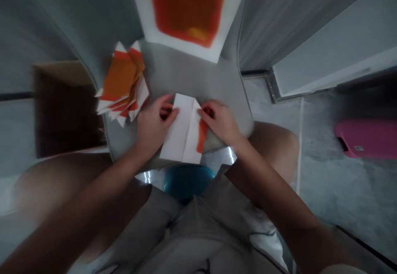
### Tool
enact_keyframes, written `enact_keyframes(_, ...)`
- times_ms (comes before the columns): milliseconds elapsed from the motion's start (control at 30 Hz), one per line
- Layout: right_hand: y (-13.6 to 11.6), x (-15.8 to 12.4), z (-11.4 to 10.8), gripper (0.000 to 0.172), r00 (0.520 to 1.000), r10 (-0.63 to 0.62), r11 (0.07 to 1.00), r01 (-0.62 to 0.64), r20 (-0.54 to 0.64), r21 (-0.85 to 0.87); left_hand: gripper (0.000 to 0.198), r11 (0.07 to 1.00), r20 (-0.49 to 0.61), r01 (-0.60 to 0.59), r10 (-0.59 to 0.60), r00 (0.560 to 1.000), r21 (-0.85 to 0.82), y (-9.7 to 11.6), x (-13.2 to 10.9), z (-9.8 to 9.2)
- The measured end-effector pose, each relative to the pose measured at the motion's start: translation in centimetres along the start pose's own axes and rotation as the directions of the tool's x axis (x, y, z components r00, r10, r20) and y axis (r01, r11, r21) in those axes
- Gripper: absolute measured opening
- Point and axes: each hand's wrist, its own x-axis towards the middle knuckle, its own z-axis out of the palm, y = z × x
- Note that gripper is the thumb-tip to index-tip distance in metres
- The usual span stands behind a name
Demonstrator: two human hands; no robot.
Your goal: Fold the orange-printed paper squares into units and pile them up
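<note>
A white sheet of paper with an orange underside [183, 129] lies partly folded on a small grey table [186, 75]. My left hand [153, 123] presses on its left edge, fingers curled with the thumb on the paper. My right hand [221, 121] pinches the right flap, where the orange side shows. Both hands rest on the paper at the table's near edge, above my knees.
A fanned pile of folded orange-and-white papers [124, 85] sits at the table's left. A flat white sheet with an orange square [189, 9] lies at the far edge. A brown open box [65, 108] stands left; a pink object [367, 139] lies on the floor right.
</note>
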Motion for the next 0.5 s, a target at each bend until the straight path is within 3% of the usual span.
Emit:
enact_keyframes(167, 0.7, -0.7, 1.4, 0.027, 0.997, -0.037, 0.996, 0.031, -0.069, -0.078, 0.026, 0.997, 0.030, 0.015, -0.017, 0.999, 0.080, 0.6, 1.4, -0.3)
enact_keyframes(333, 0.7, -1.2, 2.1, 0.038, 0.986, -0.093, 0.981, 0.068, -0.136, -0.179, 0.033, 0.990, -0.028, 0.088, -0.085, 0.996, 0.107, 1.0, 2.6, -0.2)
enact_keyframes(500, 0.7, -1.4, 2.2, 0.039, 0.980, -0.157, 0.959, 0.123, -0.120, -0.255, 0.032, 0.985, -0.019, 0.116, -0.114, 0.993, 0.132, 1.0, 3.0, 0.0)
